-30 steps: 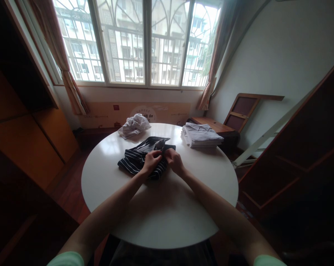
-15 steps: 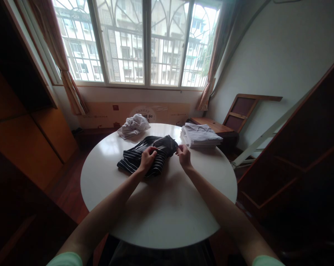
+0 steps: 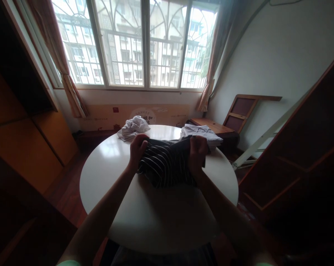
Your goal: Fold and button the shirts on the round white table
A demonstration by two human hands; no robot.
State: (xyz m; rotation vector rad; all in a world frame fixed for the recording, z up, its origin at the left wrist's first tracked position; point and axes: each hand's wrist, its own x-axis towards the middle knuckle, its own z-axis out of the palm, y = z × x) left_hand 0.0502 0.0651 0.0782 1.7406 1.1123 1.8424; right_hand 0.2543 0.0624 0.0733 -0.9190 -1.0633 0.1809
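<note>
A black garment with thin white stripes [image 3: 165,162] hangs between my two hands over the round white table [image 3: 108,192]. My left hand [image 3: 138,150] is closed on its upper left edge. At the upper right edge, my right hand [image 3: 198,152] grips the cloth with curled fingers. The garment sags in the middle, and its lower part is close to the tabletop; whether it touches I cannot tell. Its exact kind is not clear from its bunched shape.
A crumpled white cloth [image 3: 135,128] lies at the table's far left. Behind my right hand is a stack of folded white shirts [image 3: 201,132]. A wooden chair [image 3: 240,111] and a pale ladder [image 3: 255,147] stand on the right, below the window wall.
Both hands have risen and spread apart, lifting the striped garment from where it lay on the table. It is now stretched between them.
</note>
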